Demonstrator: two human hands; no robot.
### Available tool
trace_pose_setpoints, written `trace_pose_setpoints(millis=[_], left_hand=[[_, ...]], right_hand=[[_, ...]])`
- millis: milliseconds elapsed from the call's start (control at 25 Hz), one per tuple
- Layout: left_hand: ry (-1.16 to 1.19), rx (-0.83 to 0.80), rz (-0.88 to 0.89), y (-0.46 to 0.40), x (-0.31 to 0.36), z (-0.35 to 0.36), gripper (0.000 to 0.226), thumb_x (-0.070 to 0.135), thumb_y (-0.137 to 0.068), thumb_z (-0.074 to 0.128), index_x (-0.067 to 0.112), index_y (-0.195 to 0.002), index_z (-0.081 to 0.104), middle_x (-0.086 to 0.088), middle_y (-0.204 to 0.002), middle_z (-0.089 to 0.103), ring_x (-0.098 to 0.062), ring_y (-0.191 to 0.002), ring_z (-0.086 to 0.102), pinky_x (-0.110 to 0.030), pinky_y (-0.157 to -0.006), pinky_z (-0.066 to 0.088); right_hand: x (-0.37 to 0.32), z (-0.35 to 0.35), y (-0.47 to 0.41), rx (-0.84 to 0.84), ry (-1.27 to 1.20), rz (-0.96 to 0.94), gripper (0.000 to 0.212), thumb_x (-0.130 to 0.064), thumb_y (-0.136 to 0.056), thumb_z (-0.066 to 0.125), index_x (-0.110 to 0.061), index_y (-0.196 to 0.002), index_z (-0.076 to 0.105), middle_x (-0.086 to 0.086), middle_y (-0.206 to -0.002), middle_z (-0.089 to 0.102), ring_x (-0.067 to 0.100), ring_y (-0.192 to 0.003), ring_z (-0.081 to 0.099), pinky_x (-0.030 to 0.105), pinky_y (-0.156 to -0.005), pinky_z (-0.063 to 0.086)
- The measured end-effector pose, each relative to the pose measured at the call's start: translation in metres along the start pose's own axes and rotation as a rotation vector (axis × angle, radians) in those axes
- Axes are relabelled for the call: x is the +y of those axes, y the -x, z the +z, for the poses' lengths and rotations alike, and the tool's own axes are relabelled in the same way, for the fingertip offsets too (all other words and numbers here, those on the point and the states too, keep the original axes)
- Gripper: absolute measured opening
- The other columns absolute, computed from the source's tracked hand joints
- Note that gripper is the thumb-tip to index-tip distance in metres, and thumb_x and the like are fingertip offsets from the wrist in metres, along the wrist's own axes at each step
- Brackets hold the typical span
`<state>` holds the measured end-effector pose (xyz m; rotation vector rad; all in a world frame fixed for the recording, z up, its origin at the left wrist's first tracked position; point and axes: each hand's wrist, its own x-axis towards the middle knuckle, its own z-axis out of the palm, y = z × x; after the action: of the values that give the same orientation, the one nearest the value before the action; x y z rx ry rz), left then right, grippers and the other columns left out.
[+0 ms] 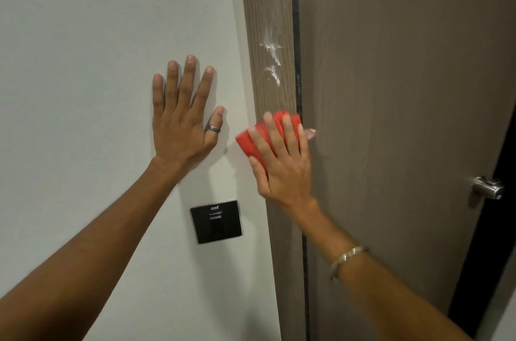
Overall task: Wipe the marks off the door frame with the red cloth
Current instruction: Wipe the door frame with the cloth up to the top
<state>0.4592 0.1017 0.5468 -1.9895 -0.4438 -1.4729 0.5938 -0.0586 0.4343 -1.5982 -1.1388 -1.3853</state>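
Note:
The wood-grain door frame (282, 243) runs top to bottom through the middle of the view. White smeared marks (272, 58) streak its upper part, with a fainter patch higher up. My right hand (282, 162) presses a folded red cloth (250, 141) flat against the frame, a short way below the lowest mark. Most of the cloth is hidden under my fingers. My left hand (183, 120) lies flat on the white wall (83, 61) to the left of the frame, fingers spread, holding nothing.
A black square wall switch (215, 222) sits on the wall below my left hand. The brown door (405, 89) fills the right side, with a metal handle (487, 187) near its right edge and a dark gap beyond.

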Motion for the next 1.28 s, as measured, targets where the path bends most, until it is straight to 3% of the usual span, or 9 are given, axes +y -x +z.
trace_pose_setpoints(millis=[160, 320, 400, 520, 680, 960, 1040, 1160, 1280], left_hand=[[-0.005, -0.004, 0.001, 0.001, 0.000, -0.001, 0.073, 0.056, -0.107, 0.030, 0.024, -0.169, 0.008, -0.012, -0.177, 0.010, -0.036, -0.162, 0.008, -0.047, -0.131, -0.006], [-0.008, -0.015, -0.002, 0.002, 0.001, 0.000, 0.074, 0.056, -0.106, 0.033, 0.025, -0.169, 0.007, -0.011, -0.177, 0.008, -0.036, -0.163, 0.007, -0.051, -0.131, 0.000], [-0.007, -0.015, -0.007, 0.002, 0.001, 0.001, 0.074, 0.055, -0.106, 0.033, 0.025, -0.169, 0.007, -0.011, -0.177, 0.007, -0.036, -0.163, 0.007, -0.050, -0.131, -0.002], [0.005, -0.004, -0.052, 0.004, 0.010, 0.002, 0.072, 0.051, -0.107, 0.034, 0.023, -0.169, 0.009, -0.014, -0.176, 0.012, -0.038, -0.162, 0.010, -0.055, -0.131, 0.005], [-0.012, -0.001, -0.082, 0.005, 0.015, 0.003, 0.072, 0.050, -0.107, 0.033, 0.023, -0.169, 0.010, -0.014, -0.176, 0.012, -0.038, -0.162, 0.010, -0.057, -0.130, 0.007], [-0.035, 0.034, -0.087, 0.008, 0.015, 0.006, 0.072, 0.051, -0.107, 0.036, 0.023, -0.169, 0.012, -0.014, -0.175, 0.014, -0.039, -0.161, 0.011, -0.047, -0.131, -0.005], [-0.021, 0.038, -0.078, 0.005, 0.014, 0.006, 0.072, 0.051, -0.107, 0.036, 0.023, -0.169, 0.012, -0.015, -0.175, 0.015, -0.039, -0.161, 0.011, -0.046, -0.131, -0.005], [-0.035, 0.029, -0.088, 0.006, 0.013, 0.004, 0.073, 0.051, -0.106, 0.036, 0.023, -0.169, 0.012, -0.013, -0.176, 0.013, -0.038, -0.162, 0.010, -0.046, -0.131, -0.007], [-0.011, 0.020, -0.083, 0.006, 0.013, 0.001, 0.073, 0.052, -0.106, 0.037, 0.023, -0.169, 0.013, -0.014, -0.176, 0.014, -0.038, -0.162, 0.010, -0.049, -0.131, -0.002]], right_hand=[[-0.005, -0.012, 0.085, -0.134, 0.034, -0.033, 0.066, -0.049, -0.097, 0.056, -0.026, -0.156, 0.037, 0.004, -0.169, 0.031, 0.027, -0.165, 0.006, 0.065, -0.124, 0.027], [0.017, -0.007, -0.019, -0.019, -0.014, -0.112, 0.067, -0.049, -0.101, 0.053, -0.024, -0.160, 0.036, 0.007, -0.172, 0.029, 0.031, -0.164, 0.014, 0.058, -0.132, 0.012], [0.020, -0.002, -0.059, 0.063, -0.049, -0.047, 0.064, -0.050, -0.103, 0.048, -0.023, -0.161, 0.036, 0.006, -0.172, 0.028, 0.029, -0.165, 0.011, 0.054, -0.133, 0.008], [0.006, 0.000, -0.013, 0.037, -0.118, 0.106, 0.066, -0.048, -0.103, 0.049, -0.026, -0.162, 0.031, 0.002, -0.173, 0.023, 0.027, -0.165, 0.007, 0.051, -0.134, 0.006], [0.003, -0.009, 0.057, -0.058, -0.152, 0.088, 0.065, -0.046, -0.099, 0.051, -0.025, -0.158, 0.033, 0.002, -0.169, 0.027, 0.021, -0.165, 0.002, 0.057, -0.128, 0.025], [0.016, -0.002, -0.089, 0.130, -0.195, 0.081, 0.061, -0.050, -0.107, 0.039, -0.021, -0.160, 0.036, 0.009, -0.171, 0.030, 0.034, -0.163, 0.015, 0.047, -0.134, 0.012], [0.009, -0.004, -0.061, 0.097, -0.181, 0.113, 0.063, -0.050, -0.106, 0.044, -0.022, -0.161, 0.033, 0.007, -0.172, 0.026, 0.033, -0.164, 0.013, 0.047, -0.134, 0.009], [-0.002, -0.014, 0.019, -0.022, -0.115, 0.116, 0.068, -0.046, -0.098, 0.059, -0.023, -0.158, 0.034, 0.004, -0.170, 0.027, 0.033, -0.162, 0.015, 0.058, -0.129, 0.025], [0.000, -0.015, 0.009, -0.013, -0.070, 0.080, 0.068, -0.048, -0.096, 0.058, -0.022, -0.155, 0.038, 0.008, -0.167, 0.033, 0.031, -0.160, 0.016, 0.058, -0.129, 0.027]])
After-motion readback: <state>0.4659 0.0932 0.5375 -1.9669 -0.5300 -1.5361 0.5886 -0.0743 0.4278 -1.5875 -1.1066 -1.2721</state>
